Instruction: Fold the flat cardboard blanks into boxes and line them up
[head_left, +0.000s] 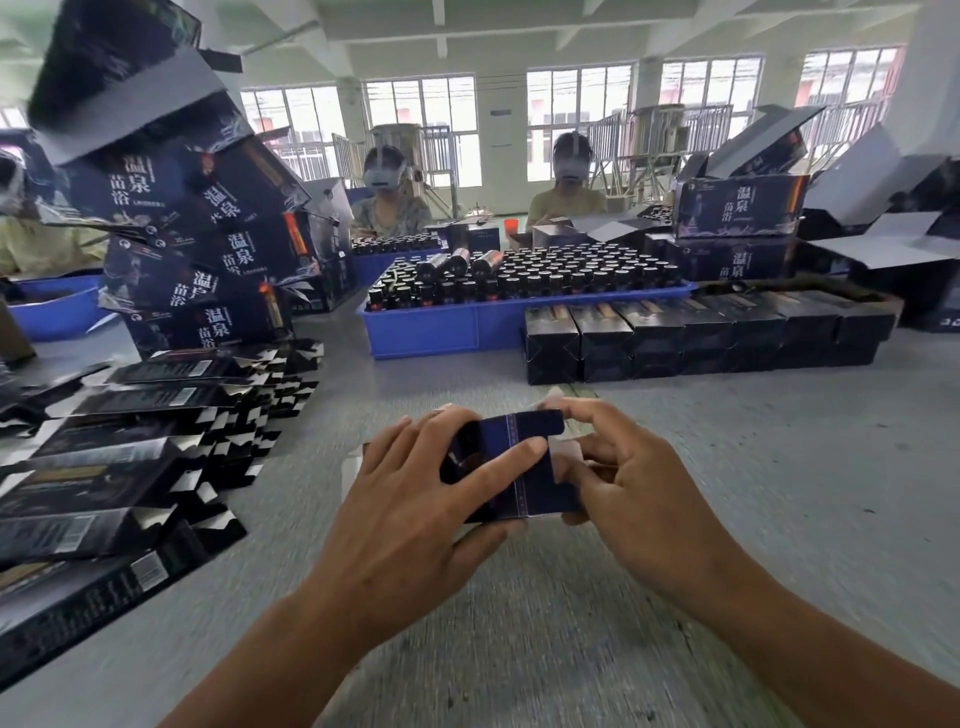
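Note:
A small dark blue cardboard box (511, 470) is held just above the grey table, between both hands. My left hand (415, 499) grips its left side, with the thumb laid across the top face. My right hand (618, 467) holds the right end, fingers at a pale open flap; the box's far side is hidden. A fanned heap of flat dark blanks (119, 467) lies to the left. Folded boxes stand in a two-tier row (701, 332) at the back right.
A blue tray (467, 327) full of dark bottles sits behind the hands. Tall stacks of larger printed cartons (202, 249) lean at the back left, more cartons (737, 228) at the back right. Two people sit across the table. A blue bin (57, 306) stands far left.

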